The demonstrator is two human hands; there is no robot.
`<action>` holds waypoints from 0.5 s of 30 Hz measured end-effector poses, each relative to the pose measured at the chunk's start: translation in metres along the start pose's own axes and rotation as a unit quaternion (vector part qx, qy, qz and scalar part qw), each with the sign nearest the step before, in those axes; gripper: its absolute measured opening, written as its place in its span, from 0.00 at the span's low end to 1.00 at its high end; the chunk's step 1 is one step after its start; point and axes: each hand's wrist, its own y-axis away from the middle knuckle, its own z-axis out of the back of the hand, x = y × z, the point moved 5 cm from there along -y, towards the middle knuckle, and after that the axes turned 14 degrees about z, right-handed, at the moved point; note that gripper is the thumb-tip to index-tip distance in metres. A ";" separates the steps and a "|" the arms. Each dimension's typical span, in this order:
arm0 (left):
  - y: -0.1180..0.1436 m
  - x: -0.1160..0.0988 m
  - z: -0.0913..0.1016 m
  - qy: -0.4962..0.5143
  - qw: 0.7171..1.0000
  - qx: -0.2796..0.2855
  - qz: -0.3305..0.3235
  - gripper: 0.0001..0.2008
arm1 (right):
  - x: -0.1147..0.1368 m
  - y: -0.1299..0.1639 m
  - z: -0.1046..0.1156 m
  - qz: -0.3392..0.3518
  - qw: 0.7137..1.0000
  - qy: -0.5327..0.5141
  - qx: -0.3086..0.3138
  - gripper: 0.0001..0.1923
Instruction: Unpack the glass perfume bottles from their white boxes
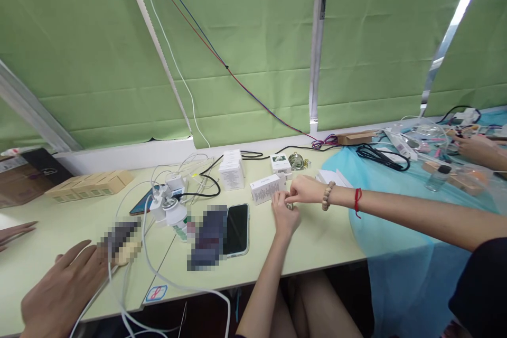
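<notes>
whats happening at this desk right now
A person seated at a pale green table has both hands together just in front of a small white box. The left hand and right hand pinch something tiny between the fingertips, too small to tell what it is. A dark phone lies face up to their left, near a white bottle and tangled white cables. Another person's hand rests flat at the lower left.

Both hands [291, 203] pinched together by small box [266, 189].
</notes>
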 end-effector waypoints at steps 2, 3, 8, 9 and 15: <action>0.000 -0.002 -0.001 -0.010 1.000 0.008 -0.005 0.16 | 0.001 -0.001 -0.002 0.023 1.000 -0.015 0.003 0.10; 0.001 -0.003 -0.001 -0.013 1.000 0.010 -0.006 0.17 | 0.002 -0.002 -0.003 0.039 0.999 -0.030 0.006 0.06; 0.002 -0.007 -0.002 -0.048 0.999 0.015 -0.011 0.17 | -0.005 -0.003 -0.007 -0.003 1.000 -0.010 0.025 0.13; 0.002 -0.007 -0.003 -0.056 0.998 0.020 -0.014 0.17 | -0.007 -0.003 -0.008 -0.012 1.000 -0.002 0.029 0.16; 0.003 -0.005 -0.006 -0.059 0.998 0.030 -0.015 0.17 | -0.006 -0.001 -0.006 0.026 0.999 -0.042 0.001 0.03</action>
